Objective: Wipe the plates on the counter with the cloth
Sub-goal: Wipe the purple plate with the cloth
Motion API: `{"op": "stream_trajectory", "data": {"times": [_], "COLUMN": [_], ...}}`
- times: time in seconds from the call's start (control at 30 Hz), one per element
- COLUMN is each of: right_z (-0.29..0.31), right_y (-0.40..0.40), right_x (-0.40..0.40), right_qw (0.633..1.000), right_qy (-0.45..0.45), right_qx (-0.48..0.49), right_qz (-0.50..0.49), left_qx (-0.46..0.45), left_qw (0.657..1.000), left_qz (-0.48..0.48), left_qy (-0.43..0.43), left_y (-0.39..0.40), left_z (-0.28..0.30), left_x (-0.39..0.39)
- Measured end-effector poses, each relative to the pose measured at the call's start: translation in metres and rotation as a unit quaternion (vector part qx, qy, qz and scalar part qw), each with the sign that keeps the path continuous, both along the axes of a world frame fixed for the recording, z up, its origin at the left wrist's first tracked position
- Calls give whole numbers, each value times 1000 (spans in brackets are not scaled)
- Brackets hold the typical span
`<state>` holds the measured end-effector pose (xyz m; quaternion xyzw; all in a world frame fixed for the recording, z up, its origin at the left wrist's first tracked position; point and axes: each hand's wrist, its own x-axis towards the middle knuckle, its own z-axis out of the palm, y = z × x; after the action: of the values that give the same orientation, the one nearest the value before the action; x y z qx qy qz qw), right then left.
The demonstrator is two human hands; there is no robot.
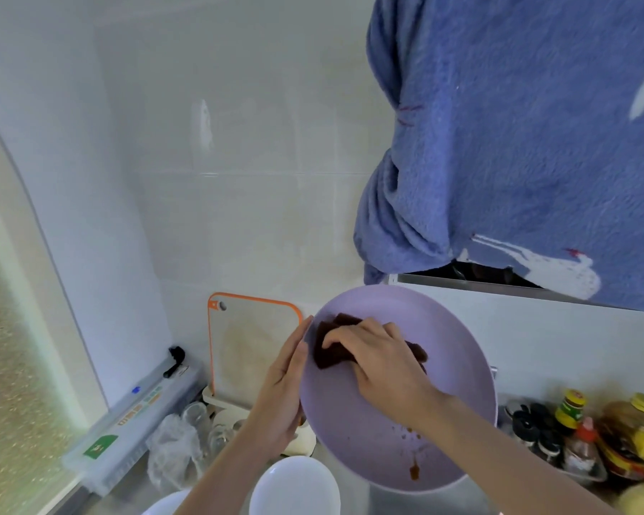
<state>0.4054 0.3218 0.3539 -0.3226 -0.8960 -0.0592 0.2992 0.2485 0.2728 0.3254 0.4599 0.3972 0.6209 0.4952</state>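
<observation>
A large lilac plate (354, 421) is held tilted up off the counter. My left hand (281, 395) grips its left rim, thumb on the front. My right hand (382, 360) presses a dark maroon cloth (328, 349) flat against the plate's upper inner face. Brown sauce spots and a drip (414, 470) mark the lower part of the plate. Below it lie a white plate (294, 488) and the edge of another white dish (164, 505) at the bottom.
An orange-rimmed cutting board (246, 343) leans on the tiled wall behind. Glasses and a plastic bag (175, 447) sit at the left by a long wrap box (134, 421). Sauce bottles (580, 433) crowd the right. A blue towel (517, 143) hangs overhead.
</observation>
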Motion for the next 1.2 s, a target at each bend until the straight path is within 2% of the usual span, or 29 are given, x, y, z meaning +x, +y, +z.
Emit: {"op": "stream_trajectory", "data": {"times": [0.17,0.33,0.43,0.53,0.6,0.7,0.83,0.9,1.0,1.1,1.2], "right_z": [-3,-9,-8,-13,-22,-36,-44,-50,-57,-52,-43], "right_y": [-21,-37,-36,-29,-29,-43,-58,-62,-67,-60,-38], "right_x": [0,24,54,74,72,46,12,14,34,61,84], "right_qw": [990,962,953,959,971,981,974,967,961,938,926], "right_qy": [-93,-190,-219,-234,-202,-100,-7,-3,-79,-208,-328], "right_qx": [-43,-105,-140,-109,-87,-139,-198,-222,-218,-219,-128], "right_qz": [94,166,157,115,94,93,110,124,153,172,136], "left_qx": [-28,-47,-73,-93,-86,-73,-68,-73,-89,-102,-105], "left_qw": [999,998,996,995,995,997,997,997,996,994,994], "left_qz": [15,34,18,6,5,-2,-31,-36,-28,-31,-28], "left_qy": [-18,16,38,44,41,37,13,7,-1,4,21], "left_y": [2,-2,-4,-5,-5,0,-1,-3,-6,-9,-10], "left_z": [3,4,3,2,2,-2,-5,-5,-7,-6,-4], "left_x": [-5,-17,-28,-31,-27,-13,-2,-3,-12,-22,-26]}}
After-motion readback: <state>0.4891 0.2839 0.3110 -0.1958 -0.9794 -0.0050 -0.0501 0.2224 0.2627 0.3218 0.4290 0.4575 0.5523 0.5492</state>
